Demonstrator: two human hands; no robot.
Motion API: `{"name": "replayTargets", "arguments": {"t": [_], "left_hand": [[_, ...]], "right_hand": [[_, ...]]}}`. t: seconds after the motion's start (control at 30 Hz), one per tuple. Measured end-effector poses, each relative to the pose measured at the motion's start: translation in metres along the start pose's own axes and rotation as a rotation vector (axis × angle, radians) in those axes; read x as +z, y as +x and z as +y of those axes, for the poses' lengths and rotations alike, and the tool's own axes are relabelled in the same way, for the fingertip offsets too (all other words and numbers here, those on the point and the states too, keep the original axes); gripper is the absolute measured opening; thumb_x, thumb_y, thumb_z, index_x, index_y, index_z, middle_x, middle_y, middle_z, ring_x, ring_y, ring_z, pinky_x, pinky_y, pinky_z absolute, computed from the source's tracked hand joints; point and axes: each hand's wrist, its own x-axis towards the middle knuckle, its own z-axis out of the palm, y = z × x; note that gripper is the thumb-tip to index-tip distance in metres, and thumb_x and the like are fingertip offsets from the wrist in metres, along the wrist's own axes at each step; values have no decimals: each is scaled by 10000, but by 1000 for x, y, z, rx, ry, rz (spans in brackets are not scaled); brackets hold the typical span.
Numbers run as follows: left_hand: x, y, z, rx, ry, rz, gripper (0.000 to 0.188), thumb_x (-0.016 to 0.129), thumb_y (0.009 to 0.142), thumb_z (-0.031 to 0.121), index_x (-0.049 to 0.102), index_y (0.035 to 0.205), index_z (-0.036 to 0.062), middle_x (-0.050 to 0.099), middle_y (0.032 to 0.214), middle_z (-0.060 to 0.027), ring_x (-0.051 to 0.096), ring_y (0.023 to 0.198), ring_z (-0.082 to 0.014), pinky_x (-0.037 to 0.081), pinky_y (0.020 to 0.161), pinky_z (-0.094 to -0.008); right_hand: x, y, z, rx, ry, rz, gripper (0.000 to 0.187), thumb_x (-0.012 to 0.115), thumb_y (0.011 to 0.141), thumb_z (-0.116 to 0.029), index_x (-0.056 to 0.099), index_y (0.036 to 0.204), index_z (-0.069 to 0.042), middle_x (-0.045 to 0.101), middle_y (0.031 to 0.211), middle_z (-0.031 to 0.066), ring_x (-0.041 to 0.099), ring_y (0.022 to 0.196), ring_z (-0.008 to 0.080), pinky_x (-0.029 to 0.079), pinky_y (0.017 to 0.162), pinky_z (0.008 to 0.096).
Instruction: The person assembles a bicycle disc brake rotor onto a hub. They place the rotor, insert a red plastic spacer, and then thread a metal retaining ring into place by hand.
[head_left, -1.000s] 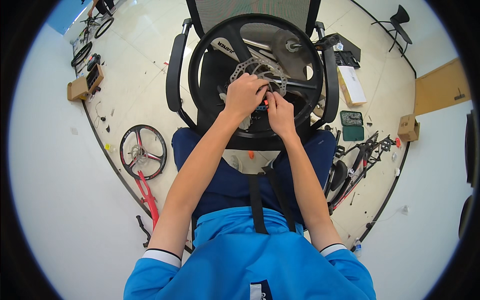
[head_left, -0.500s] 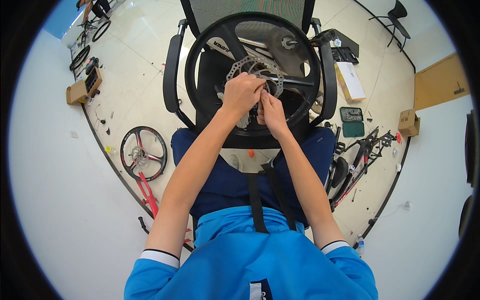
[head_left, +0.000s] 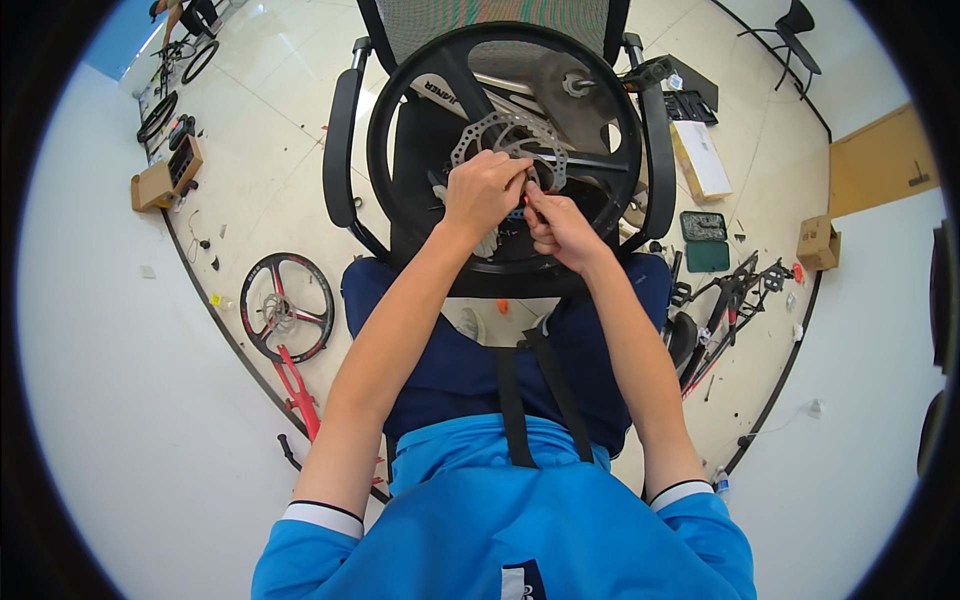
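Note:
A black spoked wheel (head_left: 381,150) lies flat on the office chair (head_left: 345,150) in front of me, with a perforated metal brake disc (head_left: 488,127) at its hub. My left hand (head_left: 484,200) is closed over the near left part of the disc, its fingertips pinched together at the hub. Just to its right, my right hand (head_left: 562,232) pinches with thumb and forefinger close to the left fingertips. A tiny reddish spot shows at the right fingertips. What either hand holds is too small or hidden to name.
On the floor at left lie another spoked wheel (head_left: 326,300) and a red fork (head_left: 298,395). A bicycle frame (head_left: 735,310), an open green case (head_left: 707,257), a white box (head_left: 703,160) and a cardboard box (head_left: 818,245) are at right. Another person (head_left: 195,18) is far left.
My right hand has shifted slightly right and turned, its fingers opening away from the palm while thumb and forefinger stay pinched. My left hand has barely moved.

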Motion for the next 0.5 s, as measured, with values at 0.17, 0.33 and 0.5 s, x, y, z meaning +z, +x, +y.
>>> {"name": "replayTargets", "arguments": {"t": [0.17, 0.33, 0.5], "left_hand": [[3, -1, 1, -31, -20, -1, 137, 757, 778, 89, 772, 914, 96, 629, 695, -37, 627, 677, -223, 513, 594, -336], [3, 2, 1, -15, -34, -4, 112, 738, 786, 97, 759, 896, 86, 642, 715, -39, 642, 710, -230, 523, 619, -348], [4, 0, 2, -33, -44, -10, 106, 739, 783, 94, 759, 887, 84, 646, 719, -40, 644, 715, -232, 525, 623, -350]], "right_hand": [[-19, -6, -28, 61, -192, 6, 491, 621, 996, -482, 514, 691, -113, 325, 550, -95, 228, 444, 33, 161, 430, 233], [-26, -7, -46, -83, -554, 137, 448, 648, 982, -469, 582, 735, -101, 414, 594, -71, 310, 481, 32, 212, 429, 233], [-19, -6, -27, -106, -485, 197, 439, 647, 988, -447, 588, 736, -93, 427, 600, -65, 332, 487, 32, 239, 432, 232]]}}
